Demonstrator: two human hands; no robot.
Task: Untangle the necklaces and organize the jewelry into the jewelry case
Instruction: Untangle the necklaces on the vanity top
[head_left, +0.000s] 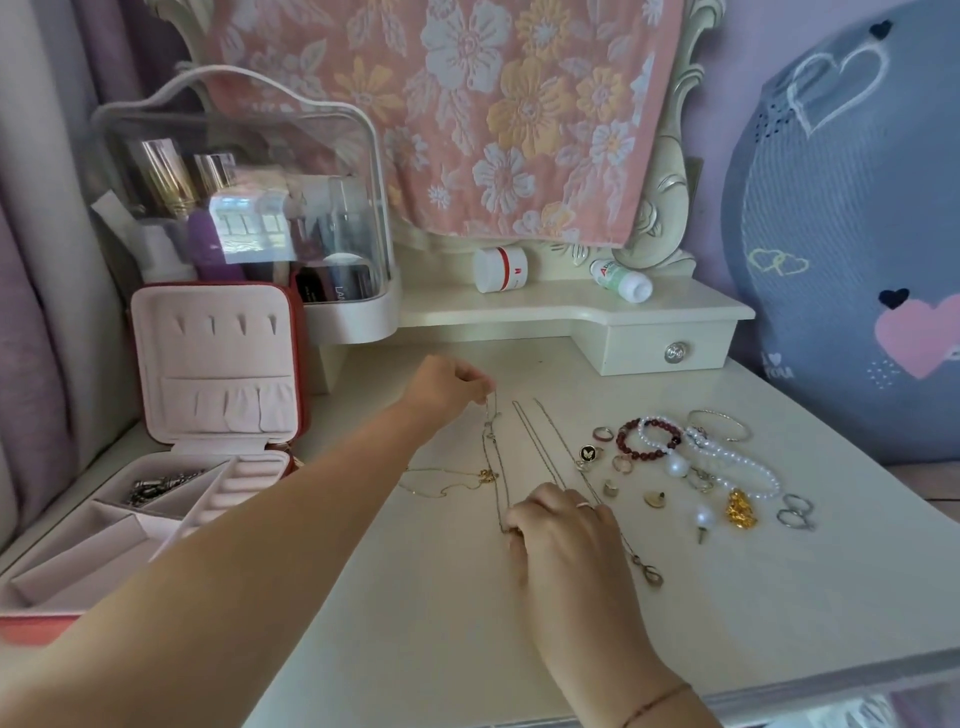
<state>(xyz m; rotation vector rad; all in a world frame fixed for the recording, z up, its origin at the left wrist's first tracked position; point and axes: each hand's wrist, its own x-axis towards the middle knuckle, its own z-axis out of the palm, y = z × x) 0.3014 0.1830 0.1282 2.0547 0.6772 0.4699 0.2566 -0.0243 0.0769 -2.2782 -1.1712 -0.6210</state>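
Head view: silver necklace stretched between both hands

The silver necklace (496, 467) lies in a line on the white dressing table (415, 597). The left hand (457, 384) pinches its far end, and the right hand (563, 530) pins its near end under curled fingers. Two more chains (540, 447) lie just beside it, with a gold necklace (452, 480) to its left. A cluster of rings and bracelets (675, 465) sits to the right. The open jewelry case (208, 364) stands at the table's left edge.
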